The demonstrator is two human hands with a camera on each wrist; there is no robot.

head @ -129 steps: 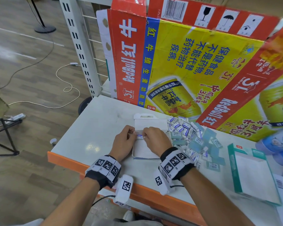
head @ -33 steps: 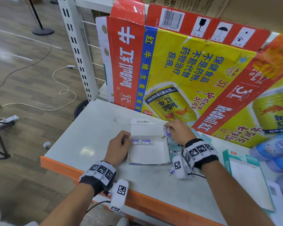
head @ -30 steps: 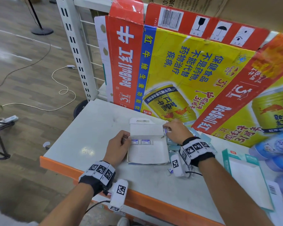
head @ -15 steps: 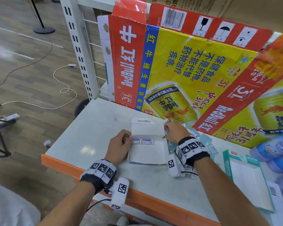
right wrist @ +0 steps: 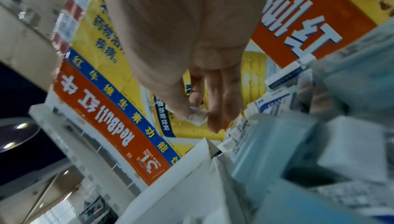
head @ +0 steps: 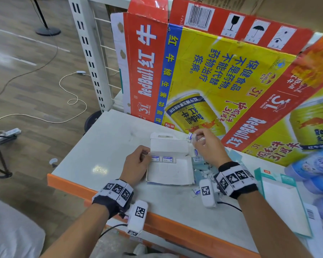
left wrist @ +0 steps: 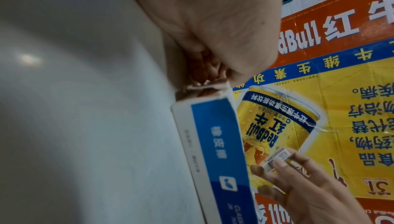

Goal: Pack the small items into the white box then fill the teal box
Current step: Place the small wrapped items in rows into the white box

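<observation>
The white box (head: 170, 171) lies open on the table with its lid flap standing up at the back. Two small wrapped items (head: 163, 158) sit side by side in its far row. My left hand (head: 146, 155) grips the box's left edge, fingers curled at the corner (left wrist: 204, 69). My right hand (head: 195, 136) is raised over the box's back right corner and pinches one small item (head: 191, 136) between thumb and fingers (right wrist: 197, 116). The pile of small items (head: 203, 164) lies right of the box, partly hidden by that hand. The teal box (head: 280, 198) lies flat at the far right.
A large red and yellow cardboard sheet (head: 213, 75) stands along the table's back. Blue packs (head: 313, 168) lie at the right edge. The table's orange front edge (head: 175, 226) runs below my wrists. A white shelf post (head: 86, 45) rises at the back left.
My right hand went from the box to the pile, took a small item and has lifted it up beside the lid. The left hand stays on the box's left edge.
</observation>
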